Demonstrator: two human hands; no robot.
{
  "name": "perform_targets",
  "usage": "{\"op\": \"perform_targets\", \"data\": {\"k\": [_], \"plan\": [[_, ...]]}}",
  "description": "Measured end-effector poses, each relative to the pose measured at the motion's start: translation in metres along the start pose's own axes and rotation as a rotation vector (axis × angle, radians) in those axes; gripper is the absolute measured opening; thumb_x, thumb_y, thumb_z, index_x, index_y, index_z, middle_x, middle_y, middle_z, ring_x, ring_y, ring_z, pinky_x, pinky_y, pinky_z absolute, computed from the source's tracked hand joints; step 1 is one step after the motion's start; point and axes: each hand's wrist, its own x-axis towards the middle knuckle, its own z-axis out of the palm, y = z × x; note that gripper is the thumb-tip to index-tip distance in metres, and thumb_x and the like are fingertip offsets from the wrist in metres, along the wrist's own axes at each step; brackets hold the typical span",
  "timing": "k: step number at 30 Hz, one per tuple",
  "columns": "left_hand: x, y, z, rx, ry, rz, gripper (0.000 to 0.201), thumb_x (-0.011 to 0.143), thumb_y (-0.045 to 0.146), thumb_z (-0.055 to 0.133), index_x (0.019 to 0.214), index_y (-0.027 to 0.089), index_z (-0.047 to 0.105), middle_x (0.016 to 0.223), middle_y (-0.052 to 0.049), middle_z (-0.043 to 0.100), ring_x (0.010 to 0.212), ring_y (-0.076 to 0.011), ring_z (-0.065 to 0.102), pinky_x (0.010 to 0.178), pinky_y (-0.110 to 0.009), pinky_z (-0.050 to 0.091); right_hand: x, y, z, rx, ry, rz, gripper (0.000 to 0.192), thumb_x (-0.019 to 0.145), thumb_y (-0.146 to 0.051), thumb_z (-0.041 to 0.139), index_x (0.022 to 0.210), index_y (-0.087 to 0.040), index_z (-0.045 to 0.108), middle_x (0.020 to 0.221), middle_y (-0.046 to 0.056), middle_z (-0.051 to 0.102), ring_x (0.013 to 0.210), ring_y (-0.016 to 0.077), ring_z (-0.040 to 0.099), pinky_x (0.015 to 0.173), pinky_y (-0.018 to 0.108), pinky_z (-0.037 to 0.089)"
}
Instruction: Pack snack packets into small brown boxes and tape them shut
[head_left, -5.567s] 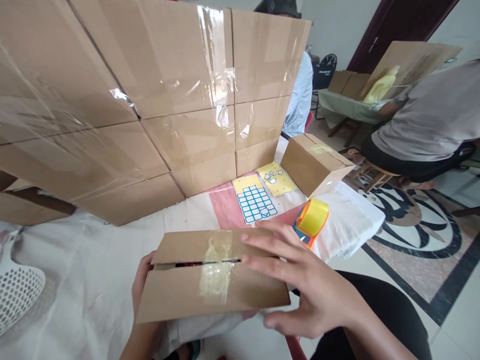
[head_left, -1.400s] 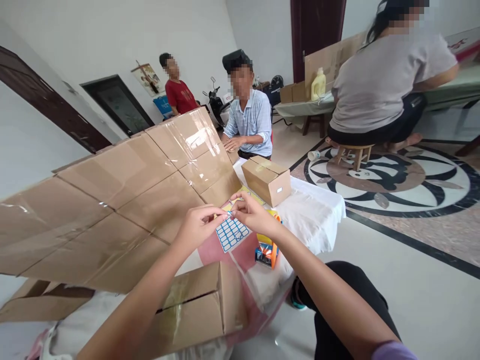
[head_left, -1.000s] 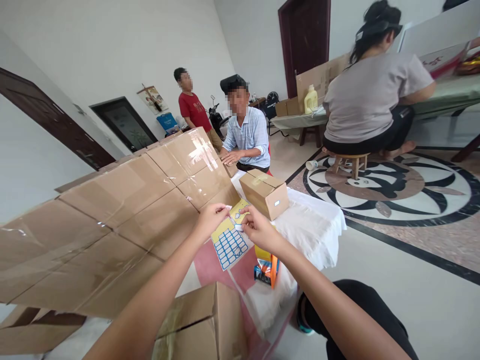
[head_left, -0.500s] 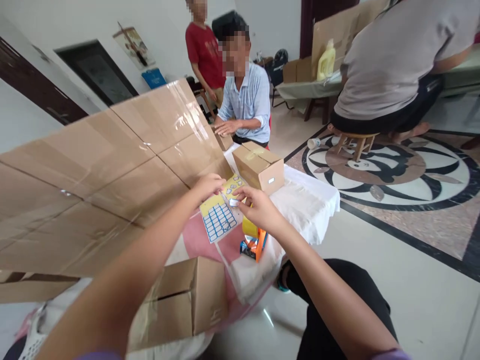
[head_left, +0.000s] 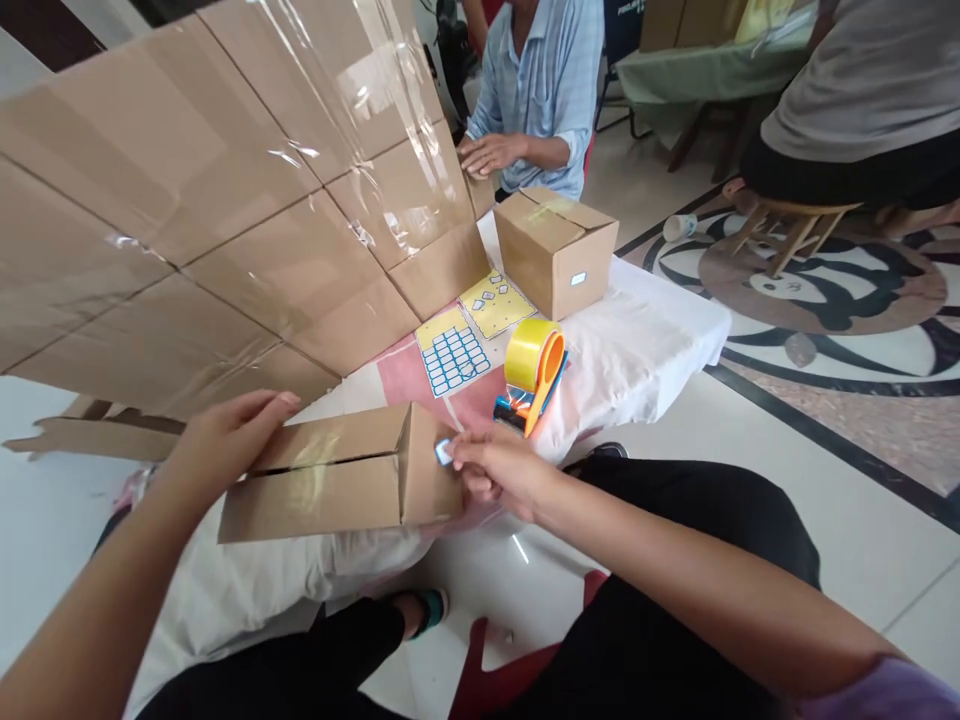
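Observation:
A small taped cardboard box [head_left: 337,480] lies on the white-clothed table [head_left: 645,340] near me. My right hand [head_left: 499,470] pinches a small blue-edged white sticker [head_left: 443,452] against the box's right end face. My left hand [head_left: 225,435] rests with fingers spread on the box's far left top edge. A sheet of blue sticker labels [head_left: 452,355] lies flat on the table beyond the box, next to a yellow backing sheet [head_left: 495,302].
A yellow tape roll in an orange dispenser [head_left: 532,370] sits right of the label sheet. A second sealed box [head_left: 555,250] stands farther back. A tall taped cardboard wall [head_left: 225,200] lines the left. A person in a blue shirt [head_left: 540,80] sits behind; another sits on a stool at right.
My hands left the label sheet and came back to the near box. My right hand carried a peeled sticker to the box's end; my left hand moved to the box's top.

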Motion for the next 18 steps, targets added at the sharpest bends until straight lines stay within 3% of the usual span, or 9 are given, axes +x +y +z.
{"op": "perform_targets", "data": {"k": [2, 8, 11, 13, 14, 15, 17, 18], "plan": [[-0.005, -0.005, 0.014, -0.077, -0.017, -0.016, 0.055, 0.078, 0.064, 0.047, 0.095, 0.021, 0.076, 0.105, -0.002, 0.076, 0.103, -0.0262, 0.064, 0.091, -0.032, 0.044, 0.000, 0.015, 0.002, 0.097, -0.026, 0.091, 0.020, 0.077, -0.024, 0.070, 0.068, -0.018, 0.053, 0.051, -0.009, 0.045, 0.038, 0.0040, 0.029, 0.040, 0.021, 0.015], [-0.005, -0.004, 0.024, -0.116, -0.032, -0.033, 0.055, 0.081, 0.062, 0.044, 0.090, 0.019, 0.076, 0.106, -0.006, 0.076, 0.102, -0.0276, 0.063, 0.091, -0.034, 0.045, 0.002, 0.023, 0.009, 0.025, 0.031, -0.021, 0.034, 0.082, -0.033, 0.075, 0.067, -0.020, 0.048, 0.047, -0.009, 0.046, 0.036, 0.0040, 0.029, 0.038, 0.020, 0.017], [0.000, -0.007, 0.023, -0.063, -0.039, -0.036, 0.052, 0.081, 0.062, 0.046, 0.088, 0.020, 0.076, 0.104, -0.007, 0.076, 0.104, -0.0292, 0.062, 0.095, -0.036, 0.042, -0.001, 0.030, 0.010, -0.060, -0.093, 0.123, 0.050, 0.094, -0.049, 0.064, 0.062, -0.023, 0.034, 0.042, -0.011, 0.032, 0.035, 0.0043, 0.021, 0.037, 0.020, 0.014], [0.002, -0.010, 0.023, -0.048, -0.043, -0.042, 0.052, 0.081, 0.061, 0.046, 0.089, 0.020, 0.076, 0.105, -0.007, 0.075, 0.105, -0.0289, 0.062, 0.096, -0.036, 0.041, -0.004, 0.038, 0.009, -0.093, -0.208, 0.245, 0.049, 0.098, -0.049, 0.056, 0.063, -0.023, 0.033, 0.045, -0.010, 0.031, 0.036, 0.0046, 0.020, 0.038, 0.020, 0.013], [0.003, -0.011, 0.023, -0.048, -0.048, -0.043, 0.052, 0.081, 0.061, 0.045, 0.090, 0.019, 0.076, 0.106, -0.006, 0.075, 0.106, -0.0283, 0.062, 0.096, -0.036, 0.041, -0.005, 0.043, 0.008, -0.129, -0.190, 0.240, 0.044, 0.097, -0.045, 0.056, 0.065, -0.022, 0.036, 0.049, -0.009, 0.036, 0.037, 0.0047, 0.022, 0.038, 0.020, 0.015], [0.004, -0.012, 0.023, -0.051, -0.052, -0.042, 0.053, 0.080, 0.061, 0.045, 0.091, 0.019, 0.076, 0.107, -0.006, 0.075, 0.106, -0.0278, 0.063, 0.095, -0.035, 0.041, -0.008, 0.047, 0.006, -0.180, -0.128, 0.180, 0.035, 0.094, -0.039, 0.058, 0.069, -0.022, 0.040, 0.055, -0.008, 0.042, 0.039, 0.0051, 0.028, 0.038, 0.020, 0.020], [0.005, -0.013, 0.023, -0.057, -0.056, -0.029, 0.055, 0.080, 0.062, 0.043, 0.091, 0.019, 0.075, 0.107, -0.006, 0.076, 0.106, -0.0271, 0.063, 0.095, -0.034, 0.042, -0.014, 0.055, 0.003, -0.337, 0.011, -0.075, 0.017, 0.085, -0.030, 0.065, 0.089, -0.019, 0.051, 0.078, -0.001, 0.057, 0.050, 0.0080, 0.045, 0.046, 0.023, 0.040], [0.005, -0.014, 0.023, -0.060, -0.053, -0.021, 0.056, 0.079, 0.063, 0.043, 0.091, 0.019, 0.075, 0.107, -0.006, 0.076, 0.106, -0.0271, 0.063, 0.095, -0.034, 0.042, -0.017, 0.057, 0.001, -0.441, 0.043, -0.237, 0.031, 0.080, -0.029, 0.069, 0.106, -0.018, 0.054, 0.096, 0.004, 0.061, 0.062, 0.0115, 0.056, 0.056, 0.028, 0.050]]}}
